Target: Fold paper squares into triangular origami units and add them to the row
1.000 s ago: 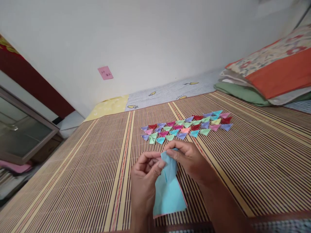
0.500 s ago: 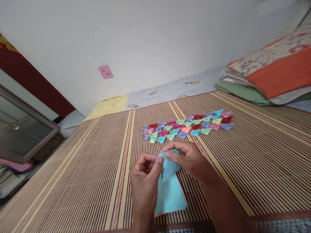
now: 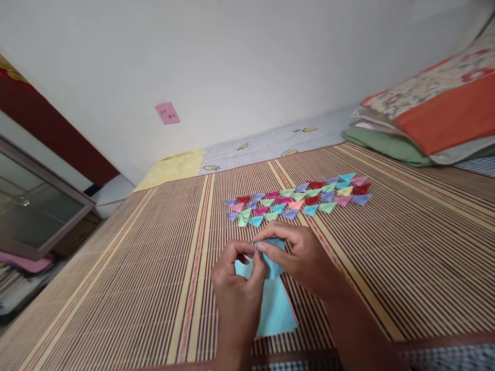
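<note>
Between my two hands is a light blue sheet of paper (image 3: 275,267), held up and partly covered by my fingers. My left hand (image 3: 240,281) is closed, with thumb and forefinger pinching the sheet's left edge. My right hand (image 3: 299,252) grips its upper part, thumb on the near face and fingers behind. Under it, on the mat, lies a stack of blue paper (image 3: 277,312) with a pinkish edge along its side. Just beyond my hands, several small folded paper triangles (image 3: 290,214) in many colours sit in rows.
A striped bamboo mat (image 3: 154,268) covers the bed. Folded bedding (image 3: 444,118) is piled at the back right against the wall. A pink note (image 3: 167,113) is stuck to the wall. At the left stands a glass-fronted cabinet (image 3: 34,201).
My left hand has shifted slightly right, and its pinch has met my right thumb at the sheet's top left. Part of the blue paper now shows through the gap in my left fingers.
</note>
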`<action>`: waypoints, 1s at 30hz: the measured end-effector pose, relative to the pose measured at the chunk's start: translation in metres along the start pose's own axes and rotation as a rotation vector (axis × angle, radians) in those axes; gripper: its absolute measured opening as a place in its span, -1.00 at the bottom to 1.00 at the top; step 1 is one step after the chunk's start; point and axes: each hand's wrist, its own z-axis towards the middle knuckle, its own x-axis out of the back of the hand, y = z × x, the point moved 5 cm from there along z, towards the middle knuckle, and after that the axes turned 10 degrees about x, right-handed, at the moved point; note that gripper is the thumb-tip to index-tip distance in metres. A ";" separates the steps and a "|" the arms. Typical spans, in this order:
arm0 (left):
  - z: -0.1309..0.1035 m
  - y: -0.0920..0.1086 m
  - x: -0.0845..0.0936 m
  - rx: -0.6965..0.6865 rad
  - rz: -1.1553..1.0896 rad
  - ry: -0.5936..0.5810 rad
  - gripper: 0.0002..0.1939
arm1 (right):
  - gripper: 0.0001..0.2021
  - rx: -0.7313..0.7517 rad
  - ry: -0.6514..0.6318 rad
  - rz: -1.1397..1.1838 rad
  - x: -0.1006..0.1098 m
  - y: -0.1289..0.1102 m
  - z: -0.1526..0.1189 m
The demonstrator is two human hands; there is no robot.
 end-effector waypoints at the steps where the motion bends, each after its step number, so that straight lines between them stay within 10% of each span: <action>1: 0.000 0.000 -0.001 -0.011 0.010 -0.003 -0.91 | -0.91 0.019 -0.004 -0.017 0.000 -0.002 0.000; 13: -0.001 -0.014 -0.016 0.325 -0.189 -0.367 -0.81 | -0.80 -0.033 0.067 -0.090 0.007 0.010 -0.001; 30: -0.003 -0.003 -0.018 0.284 -0.214 -0.253 -0.70 | -0.74 -0.096 0.208 -0.045 0.017 0.022 -0.004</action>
